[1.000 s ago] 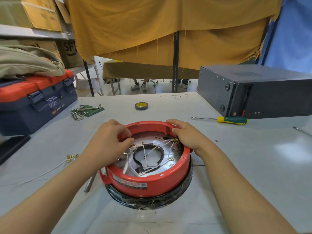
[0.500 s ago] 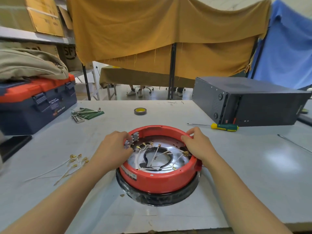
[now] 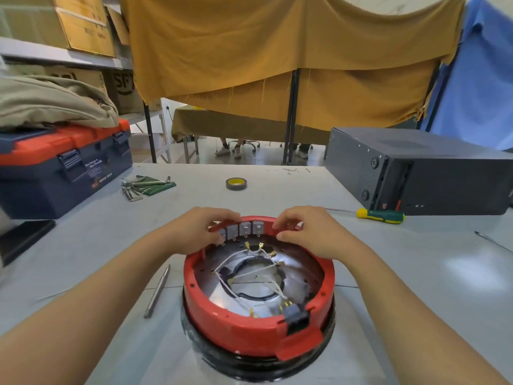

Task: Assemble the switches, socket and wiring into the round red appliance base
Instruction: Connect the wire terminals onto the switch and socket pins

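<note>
Two bare forearms enter from the lower corners of the head view, one on each side. No sleeve, cuff, glove, watch, bracelet or ring shows anywhere on them; both arms are uncovered along their whole visible length. The left hand [image 3: 194, 232] and the right hand [image 3: 311, 232] are likewise bare, with short, unpainted fingernails visible on several fingers [image 3: 280, 237]. The wide-angle lens makes the forearms look broad near the frame edge and tapered toward the wrists. No other part of the person appears.
</note>
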`<move>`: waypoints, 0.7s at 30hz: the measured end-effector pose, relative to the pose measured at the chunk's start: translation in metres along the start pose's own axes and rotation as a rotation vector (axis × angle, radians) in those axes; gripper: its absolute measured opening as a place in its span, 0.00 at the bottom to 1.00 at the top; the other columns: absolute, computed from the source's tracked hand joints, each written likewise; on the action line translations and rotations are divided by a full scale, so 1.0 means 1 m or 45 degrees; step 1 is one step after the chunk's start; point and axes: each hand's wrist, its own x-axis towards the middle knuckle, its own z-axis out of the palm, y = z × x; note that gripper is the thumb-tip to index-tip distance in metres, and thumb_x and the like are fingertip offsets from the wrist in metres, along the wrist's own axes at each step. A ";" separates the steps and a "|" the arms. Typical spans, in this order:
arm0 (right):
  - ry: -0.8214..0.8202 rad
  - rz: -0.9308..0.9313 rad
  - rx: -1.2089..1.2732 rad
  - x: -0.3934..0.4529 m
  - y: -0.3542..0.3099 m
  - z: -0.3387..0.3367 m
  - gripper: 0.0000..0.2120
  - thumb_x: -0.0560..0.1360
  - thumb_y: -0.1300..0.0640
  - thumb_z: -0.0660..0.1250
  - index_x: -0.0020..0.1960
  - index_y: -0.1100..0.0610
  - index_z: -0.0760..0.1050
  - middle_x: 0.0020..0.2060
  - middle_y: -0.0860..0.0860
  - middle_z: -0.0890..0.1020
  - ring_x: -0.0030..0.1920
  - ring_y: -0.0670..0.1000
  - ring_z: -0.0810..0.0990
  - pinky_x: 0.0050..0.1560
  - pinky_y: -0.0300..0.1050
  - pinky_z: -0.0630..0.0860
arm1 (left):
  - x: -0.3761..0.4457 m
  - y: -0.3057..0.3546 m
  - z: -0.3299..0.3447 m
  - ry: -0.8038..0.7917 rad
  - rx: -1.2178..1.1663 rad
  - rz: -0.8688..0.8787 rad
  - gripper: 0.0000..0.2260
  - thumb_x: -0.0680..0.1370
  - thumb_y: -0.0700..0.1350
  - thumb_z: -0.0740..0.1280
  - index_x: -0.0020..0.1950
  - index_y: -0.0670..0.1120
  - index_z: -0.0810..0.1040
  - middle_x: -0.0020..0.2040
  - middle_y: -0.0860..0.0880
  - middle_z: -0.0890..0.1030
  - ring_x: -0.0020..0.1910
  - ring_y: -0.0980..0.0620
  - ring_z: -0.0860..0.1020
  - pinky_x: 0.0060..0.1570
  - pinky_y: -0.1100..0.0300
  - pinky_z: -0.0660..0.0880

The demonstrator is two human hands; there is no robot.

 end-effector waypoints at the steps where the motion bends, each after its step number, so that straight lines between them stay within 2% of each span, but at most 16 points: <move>1: -0.041 -0.016 -0.034 0.002 -0.002 0.002 0.06 0.72 0.57 0.71 0.48 0.53 0.81 0.44 0.47 0.82 0.44 0.47 0.79 0.44 0.32 0.71 | 0.003 0.001 0.001 0.001 0.037 0.022 0.24 0.74 0.35 0.67 0.67 0.54 0.73 0.67 0.55 0.74 0.65 0.53 0.72 0.66 0.57 0.66; 5: -0.138 -0.037 -0.249 0.007 -0.006 0.011 0.07 0.71 0.52 0.71 0.47 0.53 0.82 0.37 0.47 0.79 0.33 0.44 0.75 0.43 0.42 0.75 | 0.016 0.005 0.008 0.049 0.098 0.146 0.23 0.75 0.35 0.66 0.67 0.52 0.73 0.66 0.54 0.75 0.65 0.54 0.71 0.64 0.62 0.64; 6: -0.142 -0.030 -0.309 0.008 -0.006 0.013 0.07 0.71 0.49 0.71 0.46 0.52 0.81 0.37 0.48 0.79 0.33 0.45 0.75 0.44 0.45 0.76 | 0.019 0.006 0.010 0.046 0.087 0.164 0.23 0.75 0.34 0.65 0.67 0.51 0.72 0.67 0.54 0.74 0.66 0.54 0.71 0.64 0.63 0.64; 10: -0.087 -0.092 -0.587 0.010 -0.002 0.023 0.10 0.72 0.45 0.69 0.47 0.50 0.80 0.43 0.53 0.76 0.48 0.54 0.74 0.42 0.43 0.67 | 0.028 0.007 0.015 0.004 0.024 0.216 0.24 0.75 0.32 0.63 0.68 0.51 0.71 0.69 0.56 0.72 0.67 0.55 0.70 0.67 0.59 0.64; 14: -0.107 -0.201 -0.650 0.013 0.000 0.023 0.09 0.73 0.48 0.69 0.50 0.51 0.80 0.43 0.50 0.78 0.48 0.52 0.70 0.42 0.44 0.60 | 0.032 0.012 0.017 -0.004 -0.039 0.235 0.22 0.75 0.32 0.61 0.65 0.51 0.71 0.70 0.56 0.71 0.67 0.55 0.70 0.67 0.58 0.65; 18: -0.118 -0.276 -0.625 0.014 0.002 0.024 0.04 0.73 0.55 0.66 0.46 0.49 0.79 0.40 0.45 0.70 0.45 0.48 0.63 0.43 0.43 0.58 | 0.030 0.017 0.019 0.015 -0.051 0.254 0.20 0.73 0.35 0.65 0.63 0.50 0.73 0.70 0.54 0.70 0.67 0.56 0.69 0.65 0.64 0.63; 21: -0.117 -0.288 -0.649 0.013 0.003 0.024 0.05 0.74 0.56 0.64 0.46 0.50 0.78 0.41 0.46 0.67 0.47 0.49 0.65 0.42 0.42 0.56 | 0.024 0.020 0.023 0.102 0.018 0.274 0.14 0.74 0.41 0.68 0.58 0.50 0.76 0.68 0.54 0.69 0.67 0.56 0.66 0.61 0.71 0.58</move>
